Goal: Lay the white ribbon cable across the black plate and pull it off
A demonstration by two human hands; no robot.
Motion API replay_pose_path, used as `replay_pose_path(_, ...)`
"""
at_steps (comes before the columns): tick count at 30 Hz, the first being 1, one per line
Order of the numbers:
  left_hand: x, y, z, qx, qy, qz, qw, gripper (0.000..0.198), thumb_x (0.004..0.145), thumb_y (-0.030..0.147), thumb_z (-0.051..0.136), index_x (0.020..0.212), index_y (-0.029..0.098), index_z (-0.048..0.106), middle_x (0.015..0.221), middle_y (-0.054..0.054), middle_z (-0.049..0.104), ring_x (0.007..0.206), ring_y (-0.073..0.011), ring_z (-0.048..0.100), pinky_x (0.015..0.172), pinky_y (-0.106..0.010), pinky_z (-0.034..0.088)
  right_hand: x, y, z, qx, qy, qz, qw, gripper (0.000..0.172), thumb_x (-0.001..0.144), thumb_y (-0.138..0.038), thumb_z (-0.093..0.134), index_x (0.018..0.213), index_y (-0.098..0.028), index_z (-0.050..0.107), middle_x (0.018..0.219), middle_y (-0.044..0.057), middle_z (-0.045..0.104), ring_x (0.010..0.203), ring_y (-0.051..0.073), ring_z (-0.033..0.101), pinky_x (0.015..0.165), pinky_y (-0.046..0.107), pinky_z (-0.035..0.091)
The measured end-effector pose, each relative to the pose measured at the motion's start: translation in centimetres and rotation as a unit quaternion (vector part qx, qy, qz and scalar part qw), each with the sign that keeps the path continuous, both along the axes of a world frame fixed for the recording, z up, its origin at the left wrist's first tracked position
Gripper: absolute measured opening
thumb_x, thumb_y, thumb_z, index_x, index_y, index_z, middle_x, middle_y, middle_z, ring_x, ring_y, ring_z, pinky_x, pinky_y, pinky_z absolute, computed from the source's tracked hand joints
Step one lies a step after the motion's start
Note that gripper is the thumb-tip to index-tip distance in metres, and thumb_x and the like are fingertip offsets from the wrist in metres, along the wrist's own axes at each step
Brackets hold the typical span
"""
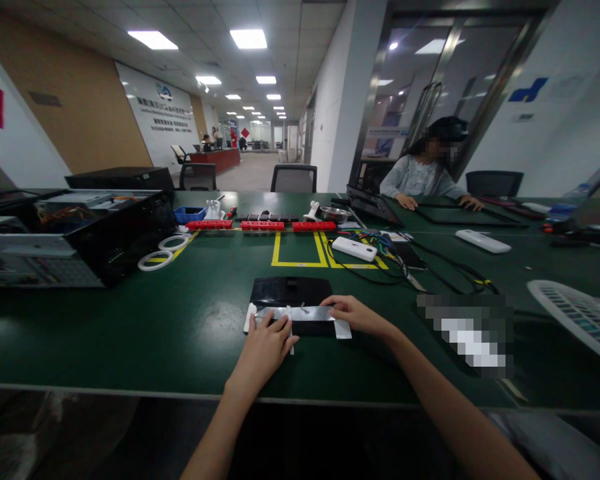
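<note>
A black flat plate (pixel 270 291), which looks like a monitor stand base, lies on the table in front of me. Along its near side runs a shiny silver strip (pixel 307 313), with whitish tape-like pieces (pixel 343 329) at its ends and near its middle. My left hand (pixel 269 341) rests on the strip's left part, fingers spread and pressing down. At the strip's right end, my right hand (pixel 354 313) has its fingers bent and closed on the edge. What lies under its fingertips is partly hidden.
An opened computer case (pixel 90 233) stands at the left, with white rings (pixel 156 260) beside it. Red power strips (pixel 261 226) line the far side. Cables, a white device (pixel 354 249) and a white basket (pixel 575 320) lie rightward. Another person (pixel 425 170) sits across, hands on a black frame.
</note>
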State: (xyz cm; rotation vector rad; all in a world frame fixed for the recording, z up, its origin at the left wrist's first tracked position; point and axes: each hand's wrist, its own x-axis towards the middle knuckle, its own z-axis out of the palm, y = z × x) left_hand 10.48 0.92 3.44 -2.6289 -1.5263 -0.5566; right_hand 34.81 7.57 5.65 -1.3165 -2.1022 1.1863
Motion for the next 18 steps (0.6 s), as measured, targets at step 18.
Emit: replay_pose_path(18,0.14,-0.03,0.01,0.017,-0.016,-0.001,1.0,0.026,0.089,0.033,0.049,0.111,0.023,0.06,0.114,-0.006,0.064,0.115,-0.0327,0.049,0.098,-0.065,0.022,0.01,-0.03,0.16,0.011,-0.009,0.003,1.0,0.028,0.079,-0.024,0.05,0.103,-0.013,0.059,0.058,-0.004,0.047,0.049,0.007,0.039,0.045,0.019,0.026)
